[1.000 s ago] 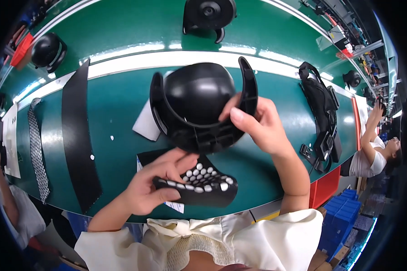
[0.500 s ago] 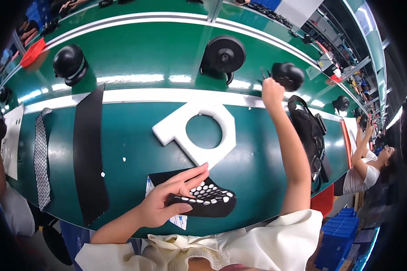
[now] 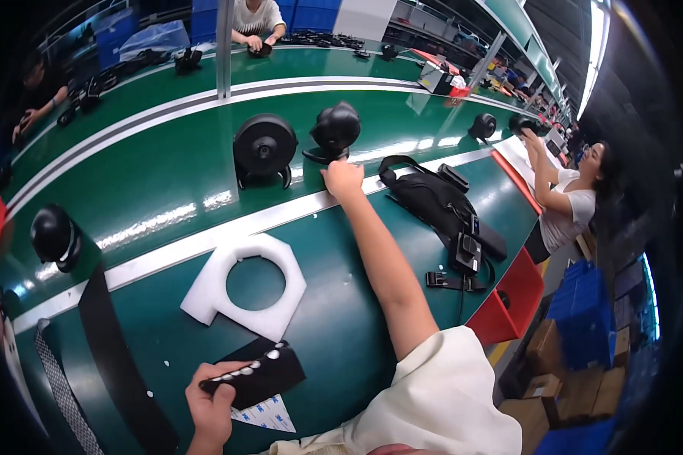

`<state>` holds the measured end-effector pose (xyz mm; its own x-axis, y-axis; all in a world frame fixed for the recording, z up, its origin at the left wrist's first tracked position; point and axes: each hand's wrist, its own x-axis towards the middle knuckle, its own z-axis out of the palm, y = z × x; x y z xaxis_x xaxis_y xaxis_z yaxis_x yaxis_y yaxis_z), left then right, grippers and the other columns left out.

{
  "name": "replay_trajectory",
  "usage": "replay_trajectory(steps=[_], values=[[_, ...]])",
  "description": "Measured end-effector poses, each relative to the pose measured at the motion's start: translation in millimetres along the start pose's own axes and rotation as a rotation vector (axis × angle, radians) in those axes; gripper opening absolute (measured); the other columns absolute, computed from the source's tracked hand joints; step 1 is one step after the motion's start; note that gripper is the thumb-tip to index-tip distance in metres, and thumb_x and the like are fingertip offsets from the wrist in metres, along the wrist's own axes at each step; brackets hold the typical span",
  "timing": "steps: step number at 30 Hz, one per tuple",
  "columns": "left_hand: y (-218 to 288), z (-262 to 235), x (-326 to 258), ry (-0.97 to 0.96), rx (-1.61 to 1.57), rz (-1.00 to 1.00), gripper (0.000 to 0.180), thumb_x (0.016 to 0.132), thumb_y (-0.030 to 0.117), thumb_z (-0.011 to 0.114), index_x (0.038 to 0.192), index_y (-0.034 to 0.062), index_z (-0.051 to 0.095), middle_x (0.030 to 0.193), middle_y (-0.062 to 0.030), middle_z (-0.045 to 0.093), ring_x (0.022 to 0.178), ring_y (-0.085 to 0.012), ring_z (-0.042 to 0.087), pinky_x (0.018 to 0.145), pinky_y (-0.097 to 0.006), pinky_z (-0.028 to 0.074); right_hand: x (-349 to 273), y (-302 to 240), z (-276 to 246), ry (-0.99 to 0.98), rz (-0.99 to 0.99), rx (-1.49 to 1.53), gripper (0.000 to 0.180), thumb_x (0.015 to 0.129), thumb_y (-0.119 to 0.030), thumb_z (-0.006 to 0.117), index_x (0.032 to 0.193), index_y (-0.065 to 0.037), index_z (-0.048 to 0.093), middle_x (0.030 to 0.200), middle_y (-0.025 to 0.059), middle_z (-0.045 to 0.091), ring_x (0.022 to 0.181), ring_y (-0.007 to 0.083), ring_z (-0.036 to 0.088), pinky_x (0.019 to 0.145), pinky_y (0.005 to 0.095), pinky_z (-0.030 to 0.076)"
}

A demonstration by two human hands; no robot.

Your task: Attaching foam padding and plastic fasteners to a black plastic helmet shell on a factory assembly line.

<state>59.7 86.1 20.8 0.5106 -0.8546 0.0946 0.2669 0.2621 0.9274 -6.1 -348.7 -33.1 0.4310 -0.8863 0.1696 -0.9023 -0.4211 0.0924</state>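
Note:
My left hand point(image 3: 209, 406) grips a bent black strip point(image 3: 269, 378) between thumb and fingers; white round dots line its upper edge. Beneath it lies a white backing sheet point(image 3: 265, 413) with blue print. Stretched far forward, my right hand point(image 3: 344, 180) is at the foot of a black round-headed device point(image 3: 337, 127) beyond the metal rail. Its fingers look curled, but their tips are hidden, so what they hold cannot be made out. A white foam block point(image 3: 205, 292) with a big round hole lies flat beyond my left hand.
A long black strip point(image 3: 118, 356) and a dotted grey strip point(image 3: 61, 379) lie at left. Black devices stand behind the rail point(image 3: 167, 254), one disc-shaped point(image 3: 264, 148). On the right are a black bag point(image 3: 425, 199), a red bin point(image 3: 512, 299) and a co-worker point(image 3: 565, 189).
My view has swung to the right. My right hand has moved to the foot of the round-headed device. My left hand still holds the dotted strip, now turned with its dotted face mostly hidden.

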Motion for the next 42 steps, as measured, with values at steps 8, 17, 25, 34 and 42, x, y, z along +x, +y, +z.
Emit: replay_trajectory(steps=[8,17,25,34,42], values=[[18,-17,1,0.315,0.12,0.09,0.027,0.083,0.025,0.052,0.087,0.0002,0.045,0.08,-0.0028,0.046,0.073,-0.0094,0.044,0.071,-0.022,0.036,-83,-60,-127,-0.393,-0.444,0.368,0.051,0.079,-0.049,0.048,0.079,0.0,0.063,0.083,0.0197,0.061,0.081,0.0321,0.06,0.072,0.0407,0.047],[22,-42,28,0.234,-0.347,-0.309,0.029,0.088,0.021,0.047,0.106,-0.0009,0.048,0.099,-0.0081,0.056,0.087,-0.0154,0.056,0.078,-0.03,0.045,-162,-129,-70,-0.067,-0.902,0.368,0.045,0.073,-0.041,0.059,0.089,-0.002,0.046,0.08,0.0161,0.059,0.067,0.0324,0.059,0.056,0.0394,0.048],[32,-53,19,0.161,-0.356,-0.404,0.031,0.086,0.023,0.049,0.106,-0.0004,0.048,0.096,-0.0049,0.054,0.083,-0.0097,0.054,0.073,-0.024,0.045,-154,-154,-82,-0.525,-0.865,0.789,0.044,0.081,-0.044,0.048,0.093,-0.003,0.054,0.088,0.0176,0.058,0.082,0.0326,0.055,0.072,0.038,0.042],[62,-69,2,-0.119,-0.267,-0.355,0.034,0.083,0.011,0.05,0.114,-0.0023,0.045,0.103,-0.0035,0.054,0.094,-0.0078,0.049,0.084,-0.023,0.037,-93,-243,-154,-0.113,-1.085,0.417,0.068,0.073,-0.045,0.059,0.119,0.0,0.035,0.11,0.0208,0.05,0.097,0.0355,0.051,0.082,0.0391,0.042],[76,-85,3,-0.287,-0.175,-0.38,0.032,0.083,0.013,0.05,0.111,-0.0025,0.044,0.102,-0.0016,0.052,0.091,-0.0051,0.046,0.081,-0.021,0.038,-85,-420,-172,0.159,-1.358,0.331,0.107,0.046,-0.028,0.081,0.132,-0.03,0.017,0.139,0.0073,0.018,0.125,0.0342,0.022,0.087,0.0658,0.028]])
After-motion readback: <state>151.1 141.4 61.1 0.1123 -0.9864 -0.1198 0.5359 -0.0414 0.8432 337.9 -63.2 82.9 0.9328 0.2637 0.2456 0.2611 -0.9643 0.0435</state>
